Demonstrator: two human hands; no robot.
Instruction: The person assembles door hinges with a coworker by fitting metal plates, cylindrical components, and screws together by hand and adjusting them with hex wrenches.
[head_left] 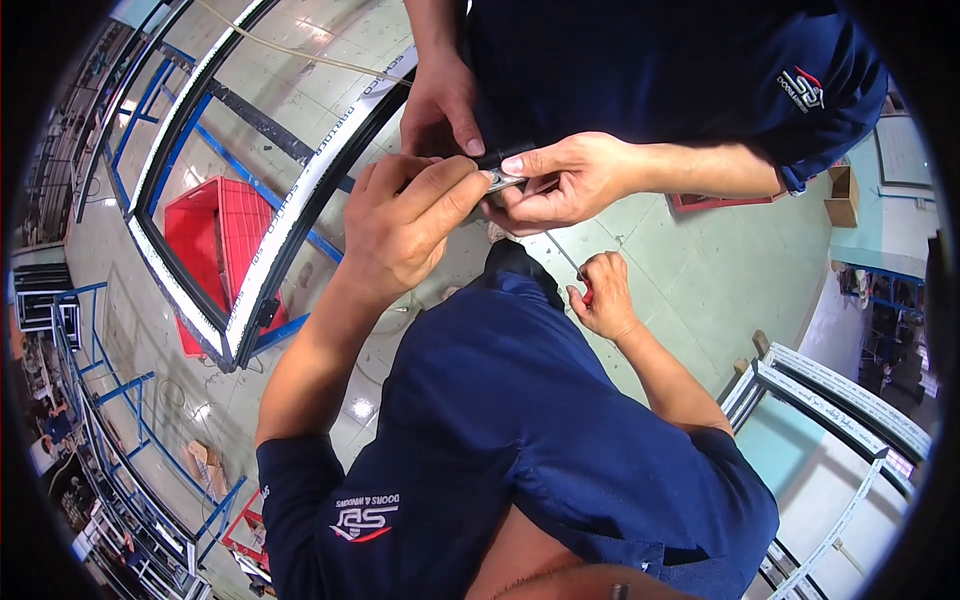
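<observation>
Screwdriver (pixel 566 253), long axis diag., pointing fwd-left — R hand (pixel 608 300) gripping handle (pixel 587 296), L hand (pixel 405 218) pinching metal pc (pixel 510 183)

Pale tiled floor (pixel 690 275), white glints of light (pixel 362 408); blue metal racking (pixel 125 385) along the left

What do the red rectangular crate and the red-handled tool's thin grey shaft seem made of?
Red rectangular crate: probably moulded plastic, satin, given its uniform colour and gridded surface. Thin grey shaft: likely smooth metal, given its straight, slender form.
</observation>
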